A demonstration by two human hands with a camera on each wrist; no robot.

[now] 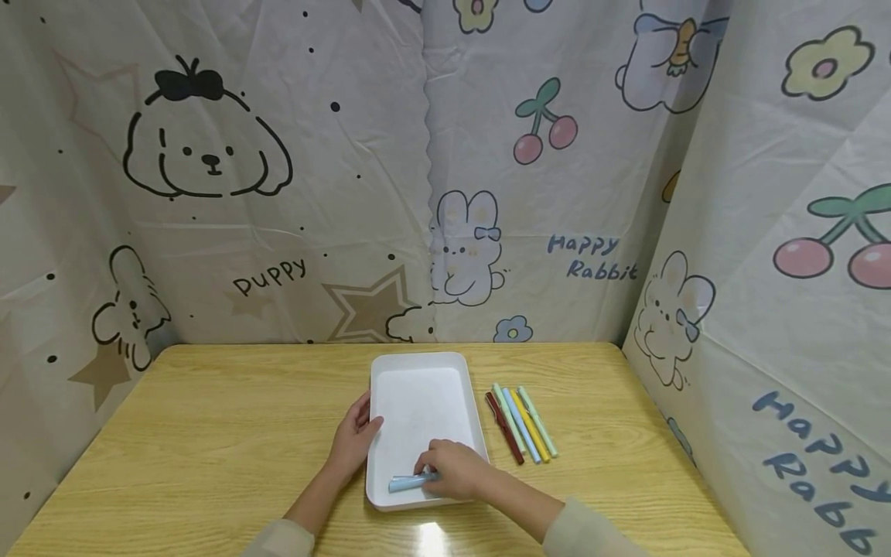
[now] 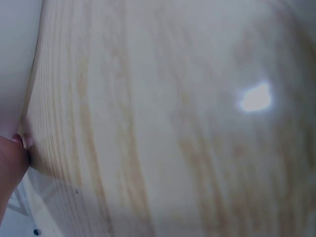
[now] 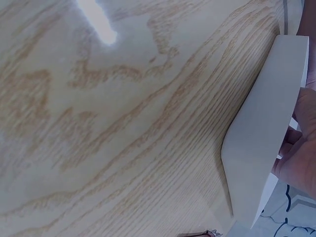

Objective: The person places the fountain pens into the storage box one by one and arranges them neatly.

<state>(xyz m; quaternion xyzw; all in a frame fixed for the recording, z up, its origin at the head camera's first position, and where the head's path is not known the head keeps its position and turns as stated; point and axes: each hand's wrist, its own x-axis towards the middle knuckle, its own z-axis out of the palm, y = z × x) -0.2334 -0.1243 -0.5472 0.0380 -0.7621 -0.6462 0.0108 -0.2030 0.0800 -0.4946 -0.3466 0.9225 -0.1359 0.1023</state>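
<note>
A shallow white tray (image 1: pixel 421 402) lies lengthwise on the table. At its left side my left hand (image 1: pixel 353 442) holds the rim, thumb over the edge and fingers along the outer wall. My right hand (image 1: pixel 455 470) reaches over the tray's near right part and pinches a light blue pen (image 1: pixel 405 484), which lies crosswise low inside the near end. The hand covers the pen's right end. In the right wrist view, the tray wall (image 3: pixel 261 118) hides the fingertips and the pen.
Right of the tray, a dark red pen (image 1: pixel 504 428) lies in a slanting row with green, blue and yellow pens (image 1: pixel 530 425). Wood-grain table (image 1: pixel 244 433) surrounds the tray. Printed cloth (image 1: pixel 376 155) hangs behind the table and at both sides.
</note>
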